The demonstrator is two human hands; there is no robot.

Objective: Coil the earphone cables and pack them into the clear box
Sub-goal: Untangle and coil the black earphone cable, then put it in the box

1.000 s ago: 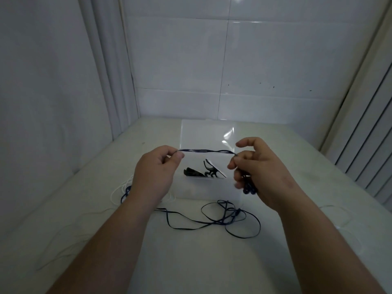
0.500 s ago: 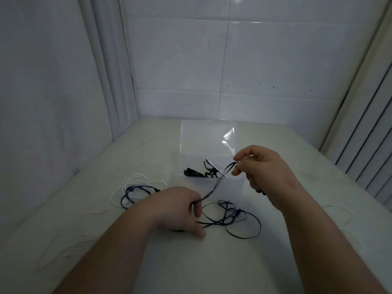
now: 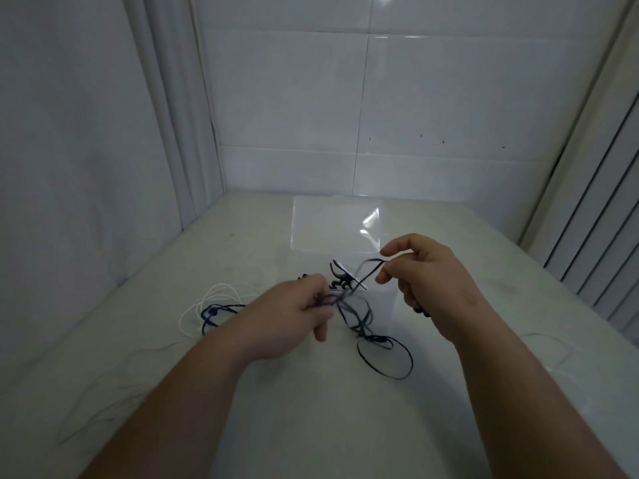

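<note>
- A pale table (image 3: 311, 426) sits in a white tiled corner.
- The clear box (image 3: 337, 224) stands open at the far middle, with dark earphones (image 3: 342, 280) inside.
- The right hand (image 3: 425, 281) pinches the dark cable (image 3: 366, 326) above the box's front edge.
- The left hand (image 3: 287, 316) grips the same cable lower down; loose loops trail onto the table.
- A white cable (image 3: 193, 305) lies to the left.

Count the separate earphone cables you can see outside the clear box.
2 for sure: the dark cable held between both hands, trailing onto the table, and the white cable lying at left. Faint pale strands at the table's edges may be more.
</note>
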